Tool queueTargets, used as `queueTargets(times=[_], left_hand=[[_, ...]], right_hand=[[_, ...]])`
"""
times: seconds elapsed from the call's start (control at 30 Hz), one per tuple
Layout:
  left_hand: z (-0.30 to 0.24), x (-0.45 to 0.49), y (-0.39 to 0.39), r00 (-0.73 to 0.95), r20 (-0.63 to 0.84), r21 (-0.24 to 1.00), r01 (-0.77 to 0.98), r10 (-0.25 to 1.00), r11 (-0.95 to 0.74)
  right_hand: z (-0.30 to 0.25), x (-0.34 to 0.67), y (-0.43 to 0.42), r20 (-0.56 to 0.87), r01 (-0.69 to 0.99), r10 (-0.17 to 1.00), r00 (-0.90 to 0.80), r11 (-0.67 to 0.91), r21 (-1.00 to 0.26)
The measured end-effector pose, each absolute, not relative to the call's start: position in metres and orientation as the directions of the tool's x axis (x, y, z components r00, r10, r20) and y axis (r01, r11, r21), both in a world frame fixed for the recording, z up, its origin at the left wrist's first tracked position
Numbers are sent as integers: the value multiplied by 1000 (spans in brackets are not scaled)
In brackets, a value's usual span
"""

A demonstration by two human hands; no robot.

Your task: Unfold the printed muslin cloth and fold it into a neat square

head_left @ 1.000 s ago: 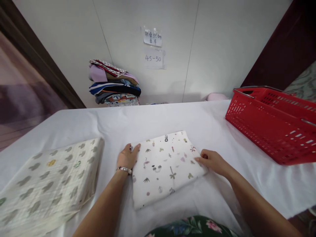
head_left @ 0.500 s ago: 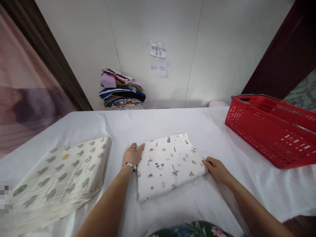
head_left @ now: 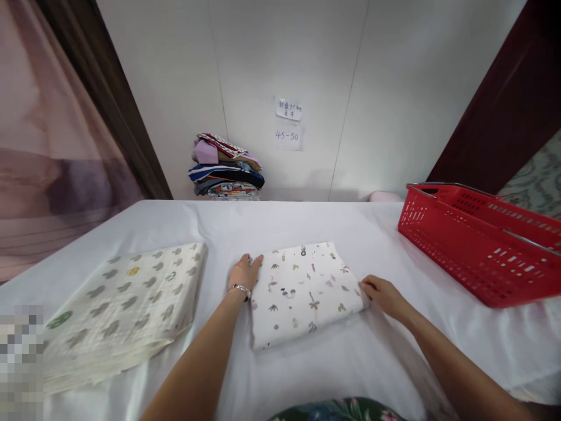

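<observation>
A folded white cloth (head_left: 302,298) with small printed plants and faces lies flat on the table before me. At its upper left edge is my left hand (head_left: 243,276), a bracelet on the wrist. Its thumb lies along the cloth's edge, and the other fingers are partly hidden as they curl at that side. My right hand (head_left: 383,295) pinches the right corner of the cloth between thumb and fingers. Left of my arm lies a second folded cloth (head_left: 131,298), cream with grey shapes, its layers showing along the near edge.
A red plastic basket (head_left: 473,245) with metal handles stands at the right of the white-covered table (head_left: 342,222). Beyond the far edge, a pile of folded fabrics (head_left: 228,172) rests by the wall, below and left of paper notes (head_left: 289,135). Curtains (head_left: 65,117) hang at the left.
The view has shifted slightly, so things on the left and middle appear a little further right. Both hands keep their places at the white cloth's edges.
</observation>
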State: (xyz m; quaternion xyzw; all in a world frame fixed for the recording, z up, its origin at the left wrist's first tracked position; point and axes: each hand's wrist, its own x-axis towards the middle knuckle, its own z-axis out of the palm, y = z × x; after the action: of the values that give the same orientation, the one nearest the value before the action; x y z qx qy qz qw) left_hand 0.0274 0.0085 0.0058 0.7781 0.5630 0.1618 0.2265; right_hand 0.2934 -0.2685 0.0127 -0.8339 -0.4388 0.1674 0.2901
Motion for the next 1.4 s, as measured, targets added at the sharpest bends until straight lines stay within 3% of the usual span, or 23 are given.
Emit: queueTargets(times=[0.13,0.37,0.67,1.17,1.23,1.3,1.4], left_hand=[[7,28,6,295,-6,567,788,956,-240],[0,21,4,404,239,499,728,883,-469],[-4,23,12,431,325,497,679,842,-540],[0,28,14,368,202,538,733,907,-417],[1,28,14,367,189,538,737,911,-409],[1,29,13,367,180,532,744,913,-404],[-1,29,13,368,175,521,752,913,-404]], right_hand=[[30,313,-223,16,560,789,614,-421,-714],[21,328,-142,-48,418,736,676,-436,-797],[9,334,-121,107,525,728,677,-376,-763],[9,332,-113,80,665,797,598,-438,-605],[14,316,-116,148,761,852,503,-356,-542],[17,295,-121,184,883,939,290,-188,-430],[13,270,-124,84,959,996,20,4,-282]])
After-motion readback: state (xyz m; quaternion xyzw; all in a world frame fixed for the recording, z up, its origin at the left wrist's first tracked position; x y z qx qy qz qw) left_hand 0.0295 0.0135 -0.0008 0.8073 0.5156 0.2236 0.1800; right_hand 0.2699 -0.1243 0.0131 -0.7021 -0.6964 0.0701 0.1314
